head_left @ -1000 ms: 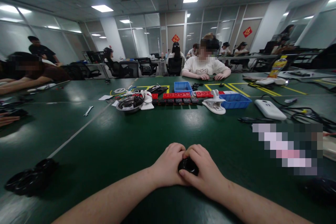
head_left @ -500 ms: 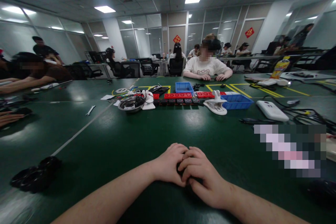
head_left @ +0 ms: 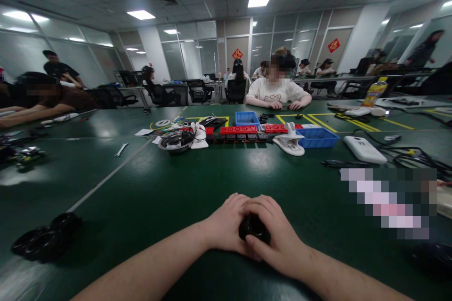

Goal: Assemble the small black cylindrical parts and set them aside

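Note:
Close in front of me, a glossy black round part (head_left: 253, 229) with a dark hollow is held between both hands. My left hand (head_left: 228, 223) is closed around its left side, with the fingers partly hidden. From the right, my right hand (head_left: 284, 240) curves its fingers over the top, its thumb resting on the near edge. The fingers of the two hands meet at the far side. What kind of part it is, I cannot make out. Several black ring-shaped parts (head_left: 47, 237) lie together on the green table (head_left: 169, 188) to the left.
A row of red and black blocks (head_left: 243, 132) runs across the table, between a metal bowl of cables (head_left: 176, 141) and a white clip stand (head_left: 290, 140). Blue bins (head_left: 319, 137), a white device (head_left: 365, 149), cables and a wrench (head_left: 121, 150) lie around. A co-worker (head_left: 278, 87) sits opposite.
The fingers of my right hand have shifted over the black part, and more of it shows between my hands. At the far left, another person's hand has left the table.

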The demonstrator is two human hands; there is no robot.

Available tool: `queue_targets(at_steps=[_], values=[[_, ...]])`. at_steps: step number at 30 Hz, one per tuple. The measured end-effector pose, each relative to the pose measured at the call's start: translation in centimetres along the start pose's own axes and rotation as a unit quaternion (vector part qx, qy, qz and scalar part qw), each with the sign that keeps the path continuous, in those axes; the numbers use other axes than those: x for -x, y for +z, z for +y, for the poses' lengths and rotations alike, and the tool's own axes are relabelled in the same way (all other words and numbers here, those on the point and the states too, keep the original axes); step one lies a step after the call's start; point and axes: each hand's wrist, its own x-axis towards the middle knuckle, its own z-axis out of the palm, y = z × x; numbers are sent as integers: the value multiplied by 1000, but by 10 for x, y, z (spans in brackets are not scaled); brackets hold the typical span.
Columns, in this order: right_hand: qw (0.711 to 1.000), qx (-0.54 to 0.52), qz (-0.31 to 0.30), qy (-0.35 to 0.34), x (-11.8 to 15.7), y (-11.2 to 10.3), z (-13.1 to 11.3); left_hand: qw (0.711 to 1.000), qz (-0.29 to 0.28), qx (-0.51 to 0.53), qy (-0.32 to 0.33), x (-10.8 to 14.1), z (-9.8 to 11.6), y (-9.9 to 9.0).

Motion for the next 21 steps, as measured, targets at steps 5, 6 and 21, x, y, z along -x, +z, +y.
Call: queue_targets(at_steps=[5, 6, 21], values=[[997, 25, 9, 72, -1, 5, 3, 998, 24, -39, -40, -2, 8, -2], [996, 33, 7, 86, -1, 6, 3, 997, 26, -48, -48, -3, 9, -2], [993, 37, -8, 114, -6, 2, 3, 996, 56, -9, -65, -3, 6, -1]])
